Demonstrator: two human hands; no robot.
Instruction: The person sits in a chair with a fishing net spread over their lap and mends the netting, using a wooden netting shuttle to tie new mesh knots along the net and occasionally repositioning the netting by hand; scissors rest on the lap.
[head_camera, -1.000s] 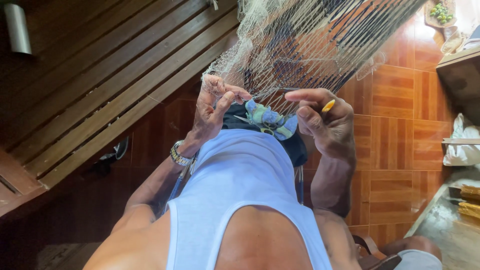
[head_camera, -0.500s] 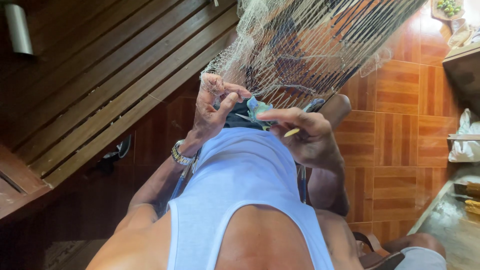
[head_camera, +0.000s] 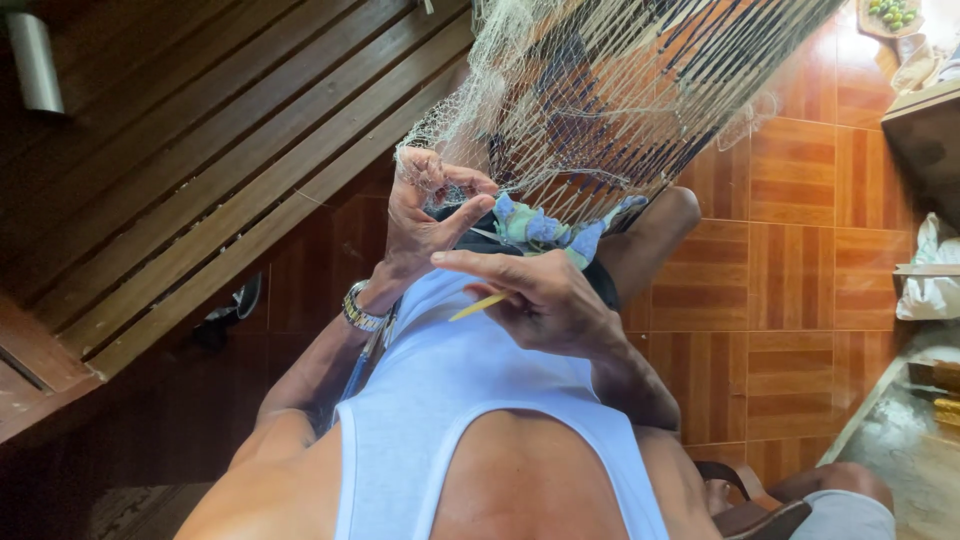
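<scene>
Head view, item I log: left hand (head_camera: 425, 215) pinching the pale fishing net (head_camera: 600, 100) edge between thumb and fingertips, right hand (head_camera: 545, 300) just below, fingers curled around a yellow netting needle (head_camera: 478, 306); I'd judge best practice is keeping the mesh taut.

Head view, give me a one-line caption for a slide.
Left hand pinches the net while the right hand holds a yellow needle above a tiled floor.

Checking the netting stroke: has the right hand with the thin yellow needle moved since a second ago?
Yes. The right hand with the thin yellow needle moved left, toward the left hand pinching the net.
</scene>
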